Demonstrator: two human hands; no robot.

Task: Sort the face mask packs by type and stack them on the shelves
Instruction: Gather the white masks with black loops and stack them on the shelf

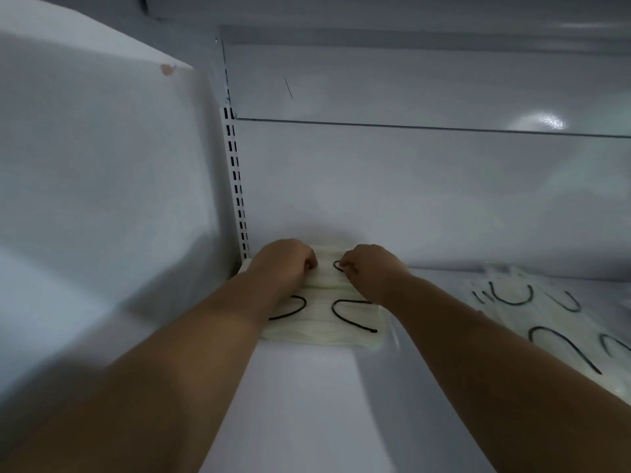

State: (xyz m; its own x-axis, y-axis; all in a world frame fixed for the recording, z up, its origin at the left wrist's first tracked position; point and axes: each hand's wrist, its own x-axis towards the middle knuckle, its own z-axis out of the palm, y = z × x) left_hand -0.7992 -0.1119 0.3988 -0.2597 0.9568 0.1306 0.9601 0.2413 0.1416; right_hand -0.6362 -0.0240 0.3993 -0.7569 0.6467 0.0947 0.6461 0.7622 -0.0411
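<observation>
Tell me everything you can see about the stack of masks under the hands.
The mask stack is pale cream, pleated and soft-looking, with thin black ear loops curling across its top. It lies flat in the back left corner of the white shelf, beside the slotted upright. The left hand and right hand rest on its far half with curled fingers; the right seems to pinch a loop.
</observation>
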